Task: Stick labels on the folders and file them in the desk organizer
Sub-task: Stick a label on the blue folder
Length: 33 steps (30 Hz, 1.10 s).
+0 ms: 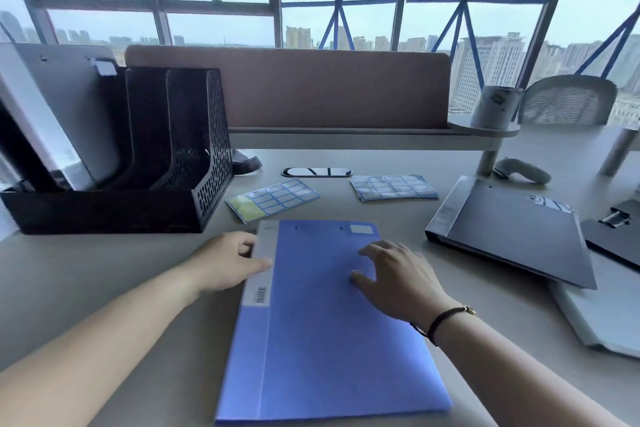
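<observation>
At the far left of the desk (104, 288) we see a black mesh desk organizer (145, 163), its leftmost slot holding a grey folder (69, 107) that leans back, with a white label near its top corner; the two slots to its right look dark and we cannot tell what is in them. Just right of the organizer lies a label sheet (273, 199) with blue-bordered stickers and several peeled, yellowish blanks at its left end. In front of it, flat on the desk and nearest to us, lies the blue folder (311, 340), a white label (361, 229) already stuck near its top right corner. Our left hand (228, 262) rests at the folder's grey spine edge, thumb laid on the spine and fingers curled toward its side; we cannot tell whether they grip it. Our right hand (398, 274), a dark bracelet on the wrist, lies on the blue cover with fingers spread and relaxed, pinching nothing. Behind it a stack of label sheets (393, 187) sits near a cable port (317, 172). To the right a dark grey folder (516, 232) lies flat, partly over a white folder (602, 319), with a clipboard (616, 232) at the frame edge. A white cup (495, 107) stands on a small raised shelf (460, 128) beyond
</observation>
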Each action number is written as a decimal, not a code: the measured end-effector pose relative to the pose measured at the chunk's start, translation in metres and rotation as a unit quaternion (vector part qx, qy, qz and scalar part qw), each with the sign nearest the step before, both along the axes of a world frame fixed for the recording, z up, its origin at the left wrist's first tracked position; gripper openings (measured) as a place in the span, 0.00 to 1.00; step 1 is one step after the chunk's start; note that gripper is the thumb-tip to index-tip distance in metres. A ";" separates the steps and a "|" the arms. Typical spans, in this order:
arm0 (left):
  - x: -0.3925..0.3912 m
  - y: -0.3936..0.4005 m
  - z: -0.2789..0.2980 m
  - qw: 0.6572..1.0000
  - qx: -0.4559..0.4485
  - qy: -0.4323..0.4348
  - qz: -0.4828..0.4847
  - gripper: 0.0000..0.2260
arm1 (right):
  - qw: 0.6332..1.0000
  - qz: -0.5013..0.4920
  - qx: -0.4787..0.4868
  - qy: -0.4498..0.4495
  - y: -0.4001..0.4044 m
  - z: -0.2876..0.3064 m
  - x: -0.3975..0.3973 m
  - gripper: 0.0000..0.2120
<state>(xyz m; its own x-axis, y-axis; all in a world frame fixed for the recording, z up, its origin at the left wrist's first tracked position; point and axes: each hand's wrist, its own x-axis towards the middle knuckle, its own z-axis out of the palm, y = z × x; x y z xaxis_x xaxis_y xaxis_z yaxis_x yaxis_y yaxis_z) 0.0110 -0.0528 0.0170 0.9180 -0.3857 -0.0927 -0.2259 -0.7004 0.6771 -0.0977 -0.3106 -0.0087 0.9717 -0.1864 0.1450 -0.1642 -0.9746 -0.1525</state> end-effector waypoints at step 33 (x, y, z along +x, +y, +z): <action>-0.030 0.015 0.009 0.960 -0.182 0.204 0.057 0.11 | 0.991 0.031 0.114 0.063 0.028 -0.004 -0.008 0.38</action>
<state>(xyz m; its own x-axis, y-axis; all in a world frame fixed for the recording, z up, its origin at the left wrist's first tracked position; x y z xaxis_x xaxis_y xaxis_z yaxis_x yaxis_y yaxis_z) -0.0188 -0.0381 0.0256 0.8717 -0.3605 -0.3320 0.1744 -0.4049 0.8976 -0.1057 -0.2821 -0.0128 0.9901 -0.1394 -0.0166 -0.1363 -0.9261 -0.3517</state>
